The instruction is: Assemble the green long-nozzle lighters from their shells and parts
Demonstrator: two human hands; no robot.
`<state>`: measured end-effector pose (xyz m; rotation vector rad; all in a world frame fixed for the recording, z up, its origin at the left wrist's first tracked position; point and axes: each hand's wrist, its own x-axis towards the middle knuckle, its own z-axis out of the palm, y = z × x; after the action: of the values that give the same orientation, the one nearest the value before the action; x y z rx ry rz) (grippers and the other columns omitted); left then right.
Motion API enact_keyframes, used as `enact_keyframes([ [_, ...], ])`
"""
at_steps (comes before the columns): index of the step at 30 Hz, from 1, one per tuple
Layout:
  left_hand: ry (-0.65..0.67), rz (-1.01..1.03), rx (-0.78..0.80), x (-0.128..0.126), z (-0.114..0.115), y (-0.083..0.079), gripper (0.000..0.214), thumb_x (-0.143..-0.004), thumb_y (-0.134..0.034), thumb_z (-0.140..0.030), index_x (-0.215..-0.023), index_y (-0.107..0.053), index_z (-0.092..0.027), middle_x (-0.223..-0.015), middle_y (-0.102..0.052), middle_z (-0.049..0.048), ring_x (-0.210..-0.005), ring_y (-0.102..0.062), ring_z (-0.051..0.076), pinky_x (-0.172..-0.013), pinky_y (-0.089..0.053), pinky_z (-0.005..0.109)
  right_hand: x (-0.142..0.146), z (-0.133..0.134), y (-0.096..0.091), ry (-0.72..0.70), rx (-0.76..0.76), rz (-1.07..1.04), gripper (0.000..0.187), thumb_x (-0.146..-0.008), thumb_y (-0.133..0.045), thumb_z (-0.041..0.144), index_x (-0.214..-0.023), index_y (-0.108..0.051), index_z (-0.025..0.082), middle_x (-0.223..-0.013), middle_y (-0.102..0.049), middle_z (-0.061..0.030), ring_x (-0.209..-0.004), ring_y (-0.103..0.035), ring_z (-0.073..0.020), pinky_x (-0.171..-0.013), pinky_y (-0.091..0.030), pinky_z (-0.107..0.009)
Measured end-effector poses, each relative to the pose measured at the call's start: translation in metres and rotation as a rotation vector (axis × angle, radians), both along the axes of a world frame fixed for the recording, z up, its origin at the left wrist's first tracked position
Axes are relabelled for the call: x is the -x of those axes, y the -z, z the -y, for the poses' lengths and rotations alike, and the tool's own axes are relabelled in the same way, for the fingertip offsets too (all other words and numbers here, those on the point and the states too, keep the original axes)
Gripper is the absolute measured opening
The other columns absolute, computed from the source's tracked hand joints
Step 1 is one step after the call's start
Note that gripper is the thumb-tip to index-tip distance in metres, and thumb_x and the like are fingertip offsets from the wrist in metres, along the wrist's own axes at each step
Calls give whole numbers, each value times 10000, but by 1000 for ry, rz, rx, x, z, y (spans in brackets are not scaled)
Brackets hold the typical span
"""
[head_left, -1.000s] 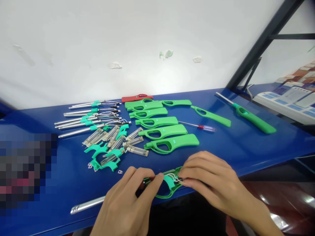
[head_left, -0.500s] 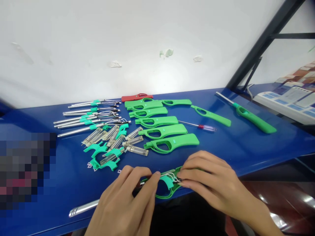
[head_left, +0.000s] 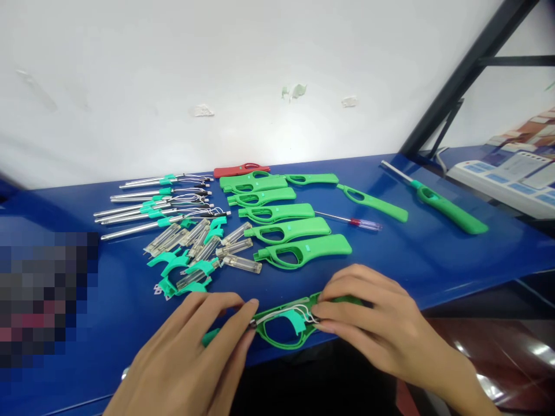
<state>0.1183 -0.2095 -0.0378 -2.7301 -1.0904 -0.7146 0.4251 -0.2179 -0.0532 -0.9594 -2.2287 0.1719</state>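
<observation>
At the table's near edge lies an open green lighter handle shell (head_left: 284, 346), its trigger loop facing me. White wires (head_left: 277, 312) run along its upper side, and a teal trigger (head_left: 298, 321) sits in the loop. My left hand (head_left: 191, 346) is closed around the lighter's metal tube where it meets the shell. A teal collar (head_left: 210, 337) shows under the fingers, and the tube's silver tip (head_left: 125, 373) peeks out at left. My right hand (head_left: 368, 315) pinches the shell's handle end beside the wire ends; what lies beneath its fingertips is mostly hidden.
Beyond my hands lie several green handle shells (head_left: 303, 251), a red shell (head_left: 234, 171) and a screwdriver (head_left: 364, 224). To the left are silver tubes with wires (head_left: 143, 229), clear fuel tanks (head_left: 241, 264) and teal triggers (head_left: 167, 258). A whole green lighter (head_left: 453, 211) rests at right.
My left hand has slid left and down along the tube, uncovering the front of the shell and more wire. The right hand has stayed nearly in place.
</observation>
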Motion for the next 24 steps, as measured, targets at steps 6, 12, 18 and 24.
enact_keyframes([
  [6,3,5,18,11,3,7,297,-1153,-460,-253,-1379,-651,-269,-1185,-736,45,-1059,-701,239,-909,-593,390,-2,1,2,-18,19,-4,113,-1055,-725,196,-1151,-780,222,-1050,-777,-41,-966,-675,-189,-866,-572,-362],
  [12,-38,-10,25,9,9,9,311,-1136,-437,-189,-1326,-658,-294,-1155,-749,34,-1026,-718,252,-827,-568,393,-3,1,3,-28,33,-8,137,-1048,-729,172,-1168,-779,214,-1057,-772,-47,-976,-665,-196,-862,-575,-371],
  [18,-76,-38,91,9,11,9,442,-1055,-430,-90,-1341,-677,-320,-1147,-740,34,-958,-714,226,-776,-572,346,-2,2,2,-16,15,-3,122,-1050,-723,183,-1146,-793,210,-1033,-777,-53,-949,-684,-200,-829,-590,-371],
  [24,-27,12,99,15,8,15,483,-1014,-473,-61,-1363,-683,-321,-1160,-736,38,-950,-713,219,-790,-578,333,0,2,1,-10,13,15,141,-1051,-721,169,-1173,-779,207,-1041,-772,-57,-957,-666,-205,-832,-583,-383],
])
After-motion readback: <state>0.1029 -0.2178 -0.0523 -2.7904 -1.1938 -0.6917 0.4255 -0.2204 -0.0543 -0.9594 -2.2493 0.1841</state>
